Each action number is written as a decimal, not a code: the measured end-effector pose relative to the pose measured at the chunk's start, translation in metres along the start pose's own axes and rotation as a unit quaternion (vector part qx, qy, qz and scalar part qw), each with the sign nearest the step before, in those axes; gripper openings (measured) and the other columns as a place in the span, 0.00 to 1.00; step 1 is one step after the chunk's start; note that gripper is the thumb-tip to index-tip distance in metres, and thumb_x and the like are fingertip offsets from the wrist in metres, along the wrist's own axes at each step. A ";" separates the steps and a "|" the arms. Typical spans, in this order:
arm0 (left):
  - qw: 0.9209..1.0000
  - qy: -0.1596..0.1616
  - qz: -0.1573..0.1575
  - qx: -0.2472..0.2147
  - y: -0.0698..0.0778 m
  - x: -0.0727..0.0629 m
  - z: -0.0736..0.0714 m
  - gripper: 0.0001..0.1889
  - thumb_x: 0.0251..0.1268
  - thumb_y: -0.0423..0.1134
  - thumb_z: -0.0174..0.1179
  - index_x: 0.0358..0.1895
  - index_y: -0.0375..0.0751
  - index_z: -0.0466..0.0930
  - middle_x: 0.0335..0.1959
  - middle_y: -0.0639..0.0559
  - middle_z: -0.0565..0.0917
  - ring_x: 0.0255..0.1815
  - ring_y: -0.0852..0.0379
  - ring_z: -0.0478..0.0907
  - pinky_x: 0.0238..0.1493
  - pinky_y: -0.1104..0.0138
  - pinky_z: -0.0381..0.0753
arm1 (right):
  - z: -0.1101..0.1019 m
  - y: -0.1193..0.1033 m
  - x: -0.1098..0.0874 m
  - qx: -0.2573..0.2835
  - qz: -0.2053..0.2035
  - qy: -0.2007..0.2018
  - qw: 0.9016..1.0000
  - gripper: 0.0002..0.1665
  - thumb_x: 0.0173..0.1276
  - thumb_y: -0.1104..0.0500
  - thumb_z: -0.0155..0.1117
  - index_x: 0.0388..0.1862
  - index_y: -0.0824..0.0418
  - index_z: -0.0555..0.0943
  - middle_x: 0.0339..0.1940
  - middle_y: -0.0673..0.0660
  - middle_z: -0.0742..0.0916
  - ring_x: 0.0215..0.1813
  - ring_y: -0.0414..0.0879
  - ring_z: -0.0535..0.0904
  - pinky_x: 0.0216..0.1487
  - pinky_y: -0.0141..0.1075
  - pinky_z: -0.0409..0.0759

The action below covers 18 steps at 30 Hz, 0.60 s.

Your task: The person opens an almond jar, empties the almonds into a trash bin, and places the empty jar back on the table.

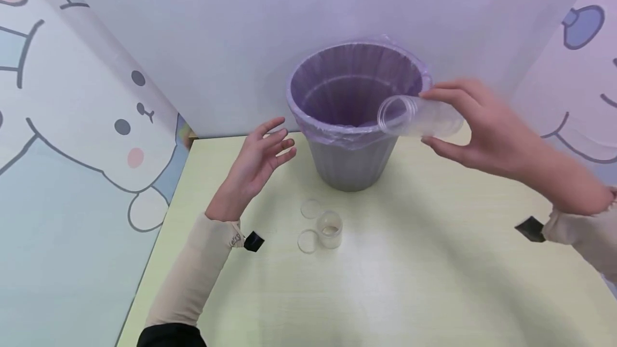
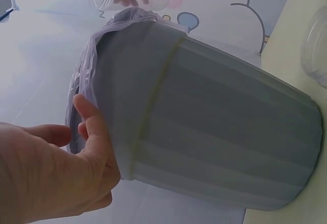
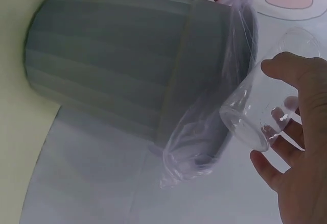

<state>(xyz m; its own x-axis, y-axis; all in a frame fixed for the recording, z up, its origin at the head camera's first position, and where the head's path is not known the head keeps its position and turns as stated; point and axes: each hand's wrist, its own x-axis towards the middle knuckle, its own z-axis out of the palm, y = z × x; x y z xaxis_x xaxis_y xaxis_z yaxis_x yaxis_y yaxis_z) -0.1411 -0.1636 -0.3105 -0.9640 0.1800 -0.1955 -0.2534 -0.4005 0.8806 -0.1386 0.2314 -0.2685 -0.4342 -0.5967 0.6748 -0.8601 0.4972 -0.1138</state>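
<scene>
A grey trash bin (image 1: 352,162) lined with a thin purple bag (image 1: 349,137) stands upright at the far side of the table. My right hand (image 1: 491,130) grips a clear plastic jar (image 1: 431,117), thumb on one side and fingers on the other. The jar lies nearly sideways at the bin's right rim, its ridged, lidless mouth facing the bin's opening. No contents show in the jar (image 3: 271,96) in the right wrist view. To the left of the bin hangs my left hand (image 1: 255,159), its fingers loosely bent and holding nothing.
On the pale table (image 1: 376,293), in front of the bin, stand a small clear cup (image 1: 330,232) and two thin clear round pieces, possibly lids (image 1: 307,230). A plain wall (image 1: 217,42) rises behind, with cartoon-printed panels (image 1: 87,122) at both sides.
</scene>
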 end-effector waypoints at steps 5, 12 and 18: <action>1.000 0.012 -0.004 -0.019 -0.009 -0.005 -0.008 0.20 0.81 0.31 0.53 0.71 0.42 0.66 0.41 0.54 0.74 0.39 0.58 0.80 0.46 0.68 0.87 | 0.014 -0.007 -0.014 0.038 -0.003 0.034 0.999 0.43 0.76 0.35 0.59 0.62 0.75 0.78 0.57 0.71 0.85 0.58 0.62 0.76 0.74 0.23 0.62; 0.998 0.013 -0.008 -0.054 -0.025 -0.008 -0.021 0.21 0.80 0.31 0.55 0.70 0.42 0.66 0.40 0.54 0.75 0.40 0.57 0.80 0.45 0.69 0.86 | 0.039 -0.016 -0.039 0.091 0.033 0.011 0.995 0.41 0.76 0.37 0.60 0.65 0.74 0.78 0.59 0.68 0.85 0.69 0.37 0.72 0.75 0.24 0.65; 0.998 0.022 -0.022 -0.059 -0.039 -0.012 -0.033 0.20 0.82 0.31 0.50 0.72 0.42 0.66 0.41 0.55 0.76 0.41 0.57 0.80 0.43 0.70 0.85 | 0.070 -0.022 -0.060 0.154 0.071 -0.005 0.985 0.38 0.69 0.46 0.73 0.66 0.72 0.77 0.58 0.65 0.85 0.65 0.38 0.77 0.67 0.22 0.72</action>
<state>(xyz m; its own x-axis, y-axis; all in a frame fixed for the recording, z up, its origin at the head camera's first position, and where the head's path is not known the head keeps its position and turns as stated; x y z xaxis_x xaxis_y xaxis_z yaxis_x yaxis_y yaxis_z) -0.1226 -0.1797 -0.3562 -0.9538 0.1604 -0.2542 -0.3005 -0.4962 0.8145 -0.1128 0.2118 -0.3576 -0.5574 -0.5422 0.6287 -0.8302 0.3618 -0.4241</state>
